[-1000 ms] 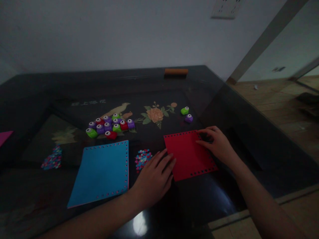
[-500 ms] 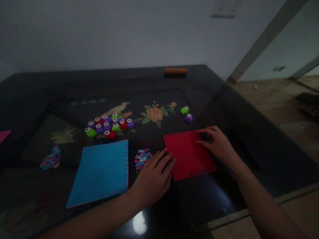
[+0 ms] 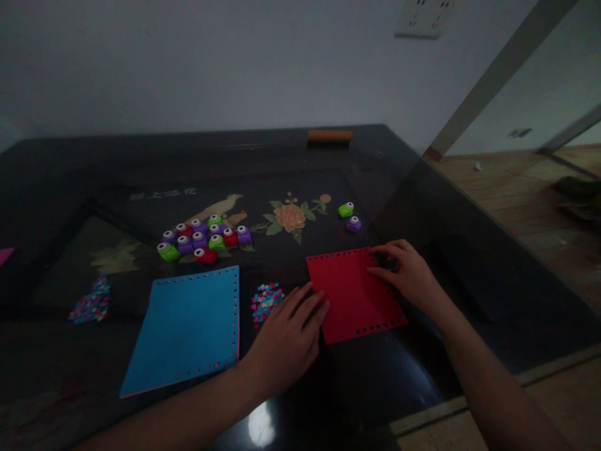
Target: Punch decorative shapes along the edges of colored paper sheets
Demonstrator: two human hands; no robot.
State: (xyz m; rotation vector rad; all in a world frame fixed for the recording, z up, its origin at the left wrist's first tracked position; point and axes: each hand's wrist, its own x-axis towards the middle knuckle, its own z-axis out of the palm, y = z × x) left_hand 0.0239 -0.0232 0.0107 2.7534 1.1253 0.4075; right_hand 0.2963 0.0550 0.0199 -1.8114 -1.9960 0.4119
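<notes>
A red sheet of paper [image 3: 350, 297] lies on the dark table, with punched holes along its top, right and part of its bottom edge. My left hand [image 3: 288, 338] rests flat with fingers stretched, the tips on the sheet's left edge. At the upper right corner, my right hand [image 3: 410, 275] has its thumb and fingertips on the sheet, spread apart. The dark area between that thumb and forefinger is hard to make out. Beside my left hand is a pile of small coloured paper cut-outs [image 3: 267, 299]. A blue sheet [image 3: 188, 329], punched along three edges, lies further left.
Several green, red and purple craft punches [image 3: 200, 239] stand grouped behind the blue sheet. A green punch [image 3: 346, 210] and a purple punch [image 3: 353, 224] sit behind the red one. A second cut-out pile [image 3: 92, 302] lies far left, and a brown roll [image 3: 329, 136] near the wall.
The camera view has shifted slightly. Both hands keep their places on the red sheet.
</notes>
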